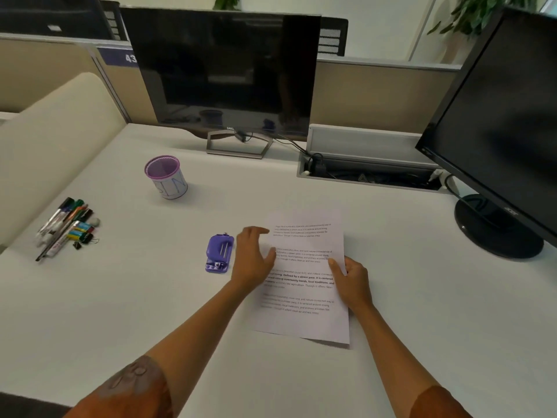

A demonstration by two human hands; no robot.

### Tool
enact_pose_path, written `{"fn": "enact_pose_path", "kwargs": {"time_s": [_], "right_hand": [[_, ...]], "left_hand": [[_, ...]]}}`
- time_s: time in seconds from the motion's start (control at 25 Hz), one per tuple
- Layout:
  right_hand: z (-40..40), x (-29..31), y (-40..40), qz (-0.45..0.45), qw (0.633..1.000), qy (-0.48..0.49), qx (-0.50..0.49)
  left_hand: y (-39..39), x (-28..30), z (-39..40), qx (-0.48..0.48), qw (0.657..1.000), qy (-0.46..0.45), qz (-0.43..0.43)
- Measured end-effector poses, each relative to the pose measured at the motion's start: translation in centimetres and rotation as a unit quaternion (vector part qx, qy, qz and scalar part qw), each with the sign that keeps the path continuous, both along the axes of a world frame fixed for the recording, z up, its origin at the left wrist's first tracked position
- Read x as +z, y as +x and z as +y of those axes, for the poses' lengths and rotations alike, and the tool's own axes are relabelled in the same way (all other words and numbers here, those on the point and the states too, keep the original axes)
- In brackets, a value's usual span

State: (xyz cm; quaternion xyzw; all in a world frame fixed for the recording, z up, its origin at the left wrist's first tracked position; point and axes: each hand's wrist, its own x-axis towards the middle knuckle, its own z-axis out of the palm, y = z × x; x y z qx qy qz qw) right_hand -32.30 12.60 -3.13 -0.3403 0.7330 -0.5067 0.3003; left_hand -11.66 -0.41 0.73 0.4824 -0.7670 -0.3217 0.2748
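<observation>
Right hand pinches paper, left hand spread; long axis runs away from person

Your printed sheets lie on the desk, near you and a little right of centre. Your left hand is at their left edge, and your right hand holds their right edge. The stapler lies just left of your left hand. The pen cup stands farther off to the left, and the markers lie at the desk's left side. One monitor stands far behind, another to the right, and the cable tray sits between them.
</observation>
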Motion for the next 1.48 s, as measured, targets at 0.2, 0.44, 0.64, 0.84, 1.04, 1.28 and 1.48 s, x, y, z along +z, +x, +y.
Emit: {"fn": "enact_pose_path", "kwargs": {"time_s": [0.2,0.44,0.64,0.84,1.04,1.28,1.48], "right_hand": [[0.7,1.9,-0.4,-0.105,0.994,-0.026,0.002],[0.7,5.5,0.3,-0.106,0.990,-0.095,-0.008],[0.0,8.8,0.6,-0.085,0.984,-0.156,-0.032],[-0.7,10.2,0.7,-0.066,0.978,-0.193,-0.034],[0.0,7.8,1.2,-0.073,0.986,-0.147,-0.025],[-0.3,7.8,0.3,-0.064,0.987,-0.147,-0.015],[1.0,5.6,0.7,-0.070,0.989,-0.125,-0.026]], "left_hand": [[0.2,2.3,0.6,0.041,0.966,0.219,0.128],[0.3,6.2,-0.3,-0.087,0.898,0.356,0.243],[-1.1,9.0,-0.3,-0.091,0.921,0.262,0.275],[-1.8,10.8,0.0,-0.098,0.930,0.191,0.297],[-1.6,7.9,1.6,-0.062,0.928,0.216,0.297],[-1.6,7.3,1.2,-0.055,0.927,0.221,0.299],[-1.8,5.7,1.6,-0.018,0.916,0.245,0.318]]}}
